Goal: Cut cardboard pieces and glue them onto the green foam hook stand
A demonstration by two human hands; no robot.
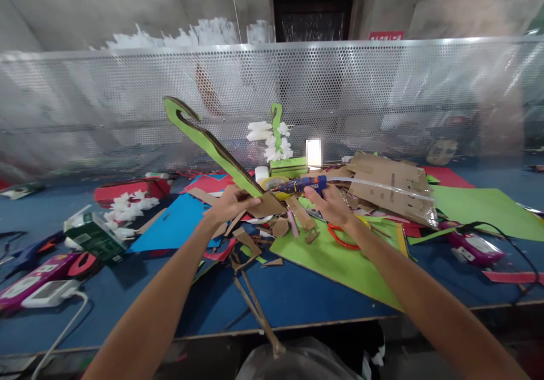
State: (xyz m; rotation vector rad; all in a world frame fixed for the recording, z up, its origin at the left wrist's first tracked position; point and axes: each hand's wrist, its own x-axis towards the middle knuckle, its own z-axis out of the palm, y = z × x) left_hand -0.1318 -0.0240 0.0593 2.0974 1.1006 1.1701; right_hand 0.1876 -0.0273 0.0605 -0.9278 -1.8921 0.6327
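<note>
My left hand (232,203) grips the lower end of a long green cardboard hook (212,148), whose curled top leans up to the left. Bare brown cardboard shows at its base. In my right hand (330,201) is a blue hot glue gun (300,185), with a clear glue stick (374,187) trailing from its back to the right. The gun's nozzle points left, close to the lower part of the hook; whether it touches cannot be told. Under both hands lie cardboard scraps (280,227). Orange-handled scissors (340,238) rest below my right hand.
Behind stands a smaller green hook with white paper flowers (278,142) on a green base. A crumpled cardboard package (391,190), green sheets (488,207) and a blue sheet (174,224) cover the table. Purple power strips (476,250) lie at both sides. A perforated metal screen (361,97) borders the back.
</note>
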